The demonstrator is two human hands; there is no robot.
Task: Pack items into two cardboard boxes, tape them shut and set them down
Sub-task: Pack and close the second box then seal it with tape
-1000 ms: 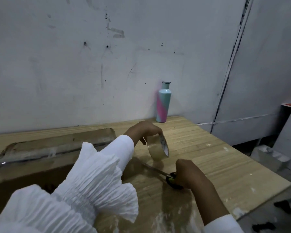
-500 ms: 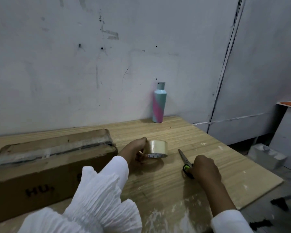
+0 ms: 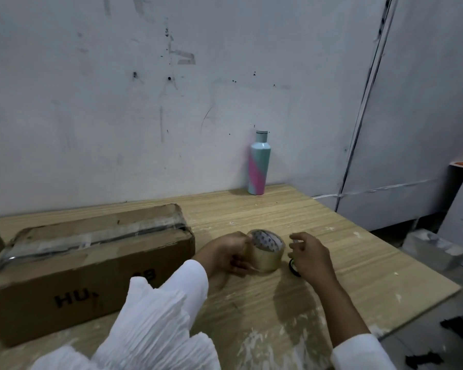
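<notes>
The box (image 3: 91, 263) lies at the left of the table (image 3: 358, 263), tape along its closed top seam, so sealing looks done. Beside it the left hand (image 3: 225, 253) curls its fingers round the roll (image 3: 266, 252). The right hand (image 3: 311, 259) hangs loosely curled over the scissors (image 3: 293, 267), grip unclear; next, probably free both hands and lift the box.
</notes>
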